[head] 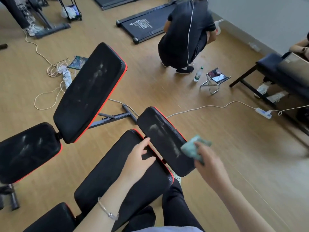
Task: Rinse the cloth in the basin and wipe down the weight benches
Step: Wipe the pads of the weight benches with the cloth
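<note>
Two black weight benches with red edging stand on the wood floor. The far bench (88, 92) has a long raised back pad and a seat pad, both smeared with whitish streaks. The near bench (120, 178) lies just below the camera. Its long pad looks matt and unmarked, while its short end pad (160, 131) carries a pale streak down the middle. The left hand (138, 158), a bracelet at its wrist, rests on the long pad with fingers spread and nearly straight, at the gap beside the short end pad. The right hand (210, 166) is curled round a bunched teal cloth (192, 148), holding it at that pad's right edge; blur hides whether they touch. A clear bottle (198, 74) with a green cap stands upright on the floor just beside a folding stool (215, 79); its contents cannot be told.
</note>
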